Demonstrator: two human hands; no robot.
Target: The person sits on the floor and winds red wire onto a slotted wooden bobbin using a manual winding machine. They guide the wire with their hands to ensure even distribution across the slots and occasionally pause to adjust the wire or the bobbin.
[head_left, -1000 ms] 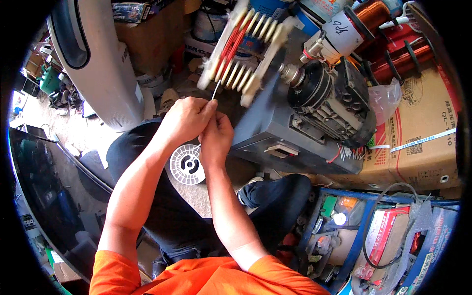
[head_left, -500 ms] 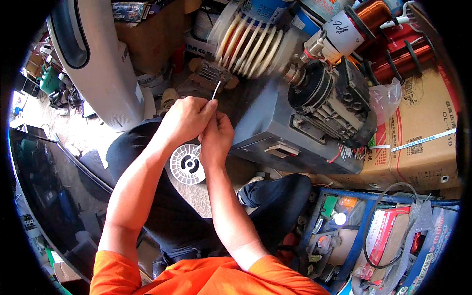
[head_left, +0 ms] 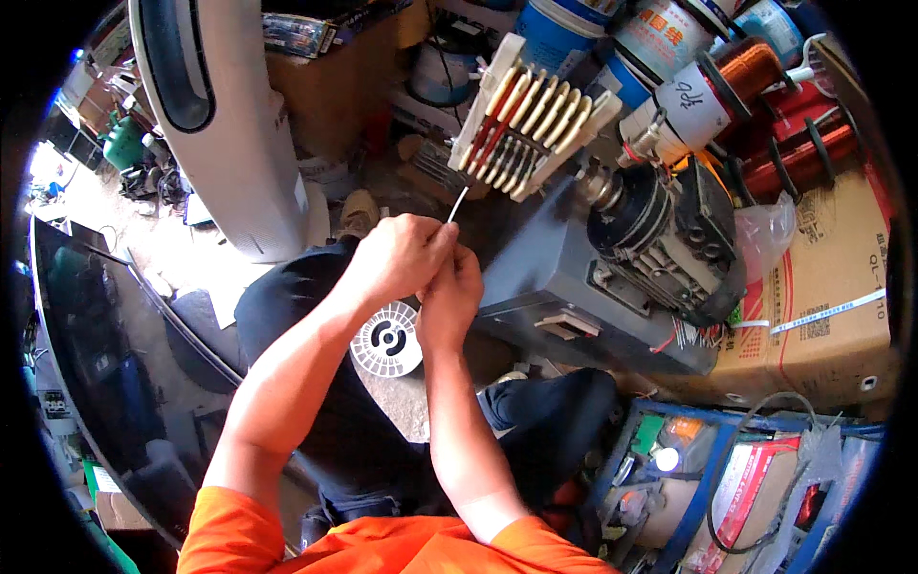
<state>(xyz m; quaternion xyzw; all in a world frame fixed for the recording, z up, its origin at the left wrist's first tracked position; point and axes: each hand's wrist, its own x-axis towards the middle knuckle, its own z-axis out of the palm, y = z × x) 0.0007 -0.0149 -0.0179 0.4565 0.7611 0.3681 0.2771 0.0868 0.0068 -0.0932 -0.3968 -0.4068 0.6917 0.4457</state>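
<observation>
Copper wire, thin and pale in the light, runs through my two hands. My left hand [head_left: 402,256] is closed in a pinch around the wire [head_left: 458,204], and my right hand [head_left: 449,292] is closed too, pressed right against the left one from below, with its fingertips at the same spot. I think it grips the wire as well, but the fingers hide that part.

The wire goes up and to the right from my hands, straight to the winding form [head_left: 521,120]. That is a cream frame with many ribs, and red wire lies in some of its slots. It sits just above my hands, a bit to the right. Its long side slants, low on the left and high on the right. My left hand is the nearer one to it.

The form sits on the shaft of a grey winding machine [head_left: 612,258], to the right of my hands. A white plastic spool [head_left: 386,338] lies just below my hands, by my knee.

Up and to the right stand big spools of copper wire [head_left: 755,67]. Far down on the right, a blue crate [head_left: 708,450] holds small tools, cables and boxes all mixed up.
</observation>
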